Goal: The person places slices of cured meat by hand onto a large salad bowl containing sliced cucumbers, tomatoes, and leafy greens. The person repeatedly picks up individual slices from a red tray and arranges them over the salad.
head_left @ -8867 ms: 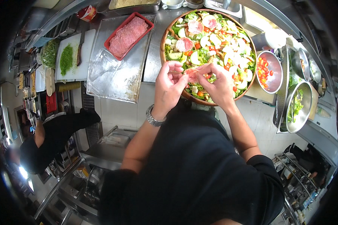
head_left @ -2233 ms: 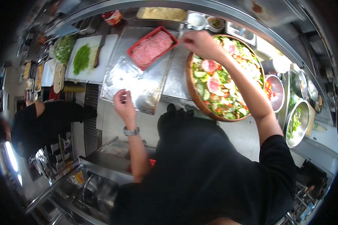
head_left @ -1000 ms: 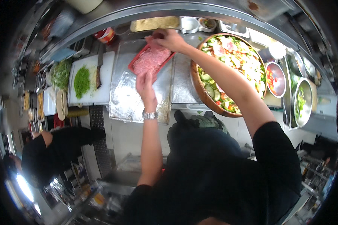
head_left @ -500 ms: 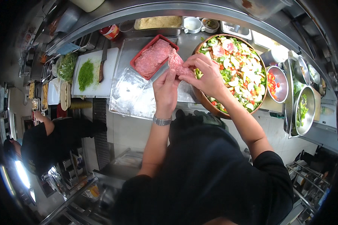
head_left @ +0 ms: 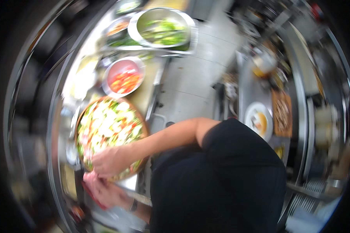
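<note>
Motion smears this view. My right hand reaches over the near edge of a big round bowl of chopped salad, its fingers pinched near a piece of thin pink meat. Just below it, my left hand, with a watch on the wrist, is closed on that same meat. Under my left hand lies a red tray, mostly covered. The fingertips of both hands are blurred, and I cannot tell exactly where each touches the meat.
Beyond the salad stands a metal bowl of cut tomatoes, and farther a metal bowl of lettuce. Across the aisle floor, another counter bears a white plate and a wooden board with sliced brown food.
My view has swung far to the right, bringing in the aisle and the other counter. The white cutting board and co-worker have left the picture. The meat stays between my hands.
</note>
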{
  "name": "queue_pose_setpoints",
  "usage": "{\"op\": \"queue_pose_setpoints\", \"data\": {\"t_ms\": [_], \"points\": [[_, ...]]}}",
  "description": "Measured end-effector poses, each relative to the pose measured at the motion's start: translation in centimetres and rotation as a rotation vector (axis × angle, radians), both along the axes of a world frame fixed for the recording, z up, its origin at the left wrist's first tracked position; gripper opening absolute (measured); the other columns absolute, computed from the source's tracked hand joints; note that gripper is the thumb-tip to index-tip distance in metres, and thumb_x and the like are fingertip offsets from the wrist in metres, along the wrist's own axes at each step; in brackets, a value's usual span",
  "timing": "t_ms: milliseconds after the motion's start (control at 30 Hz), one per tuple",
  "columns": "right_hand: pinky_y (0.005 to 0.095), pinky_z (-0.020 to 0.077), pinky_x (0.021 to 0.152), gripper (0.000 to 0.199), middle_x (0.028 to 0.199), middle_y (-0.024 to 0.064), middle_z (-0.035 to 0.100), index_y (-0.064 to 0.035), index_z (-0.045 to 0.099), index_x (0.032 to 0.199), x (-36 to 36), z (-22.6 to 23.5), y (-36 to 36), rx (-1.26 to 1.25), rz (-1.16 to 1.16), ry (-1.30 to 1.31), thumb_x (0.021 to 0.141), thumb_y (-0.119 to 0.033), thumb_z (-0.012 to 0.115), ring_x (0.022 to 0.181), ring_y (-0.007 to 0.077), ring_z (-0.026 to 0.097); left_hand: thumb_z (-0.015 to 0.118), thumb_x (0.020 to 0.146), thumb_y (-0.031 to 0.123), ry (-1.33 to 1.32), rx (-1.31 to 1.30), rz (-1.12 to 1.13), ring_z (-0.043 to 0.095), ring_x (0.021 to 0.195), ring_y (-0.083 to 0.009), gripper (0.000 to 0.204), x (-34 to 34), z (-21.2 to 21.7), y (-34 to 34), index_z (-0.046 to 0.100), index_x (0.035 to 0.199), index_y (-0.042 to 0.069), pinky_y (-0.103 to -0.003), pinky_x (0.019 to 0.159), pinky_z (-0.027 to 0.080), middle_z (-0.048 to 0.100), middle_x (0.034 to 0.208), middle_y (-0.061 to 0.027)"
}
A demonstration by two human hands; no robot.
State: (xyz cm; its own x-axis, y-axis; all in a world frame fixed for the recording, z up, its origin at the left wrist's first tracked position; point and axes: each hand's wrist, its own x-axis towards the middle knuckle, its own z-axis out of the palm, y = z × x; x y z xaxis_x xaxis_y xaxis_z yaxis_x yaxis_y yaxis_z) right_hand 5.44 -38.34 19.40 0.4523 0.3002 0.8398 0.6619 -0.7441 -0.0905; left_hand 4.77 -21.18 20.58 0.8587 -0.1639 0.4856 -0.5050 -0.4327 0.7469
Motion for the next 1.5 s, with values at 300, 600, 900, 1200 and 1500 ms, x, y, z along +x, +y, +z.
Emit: {"op": "queue_pose_setpoints", "data": {"t_ms": [300,600,900,1200,1500], "points": [[0.044,0.0551,0.071,0.016,0.081,0.0133,0.062,-0.0022,0.064,0.094,-6.8,-0.2,-10.5,0.369,-0.171,0.279,0.092,-0.018,0.066,0.079,0.0335,0.066,0.054,0.109,0.012,0.574,-0.482,-0.501,0.066,0.103,-0.0226,0.022,1.4,1.0,-11.4,0.061,0.112,-0.008,-0.036,0.096,0.053,0.068,0.108,-0.0159],[0.0419,0.054,0.068,0.016,0.076,0.016,0.07,-0.0012,0.071,0.091,-10.3,0.8,-13.6,0.895,-0.149,0.496,0.088,-0.017,0.067,0.068,0.0319,0.067,0.058,0.105,0.014,0.611,-0.484,-0.557,0.066,0.115,-0.031,0.028,0.9,-1.1,-13.9,0.056,0.12,-0.009,-0.043,0.104,0.055,0.064,0.123,-0.0235],[0.0266,0.055,0.08,0.024,0.1,0.0049,0.072,0.0003,0.069,0.118,-4.3,0.2,-7.8,1.566,0.202,0.885,0.102,-0.017,0.063,0.087,0.0108,0.067,0.065,0.093,0.003,0.639,-0.949,-0.398,0.051,0.084,-0.0079,0.006,-2.0,-1.6,-5.8,0.061,0.094,0.005,-0.028,0.079,0.046,0.058,0.092,0.0029],[0.0319,0.0555,0.09,0.044,0.111,0.009,0.07,0.0038,0.057,0.139,2.3,0.0,1.4,1.503,0.759,1.224,0.096,0.003,0.064,0.098,0.016,0.068,0.054,0.096,0.008,0.391,-1.341,-0.045,0.069,0.112,-0.0265,0.027,-6.6,-3.2,8.1,0.062,0.12,-0.004,-0.047,0.101,0.055,0.069,0.123,-0.0166],[0.0292,0.0579,0.086,0.033,0.107,0.01,0.073,0.0021,0.064,0.128,4.3,0.0,5.3,0.804,0.483,1.244,0.094,0.003,0.061,0.096,0.0156,0.071,0.055,0.099,0.008,0.342,-0.818,0.282,0.069,0.1,-0.023,0.019,1.4,-15.4,26.0,0.065,0.111,-0.003,-0.038,0.088,0.057,0.071,0.108,-0.0143]]}}
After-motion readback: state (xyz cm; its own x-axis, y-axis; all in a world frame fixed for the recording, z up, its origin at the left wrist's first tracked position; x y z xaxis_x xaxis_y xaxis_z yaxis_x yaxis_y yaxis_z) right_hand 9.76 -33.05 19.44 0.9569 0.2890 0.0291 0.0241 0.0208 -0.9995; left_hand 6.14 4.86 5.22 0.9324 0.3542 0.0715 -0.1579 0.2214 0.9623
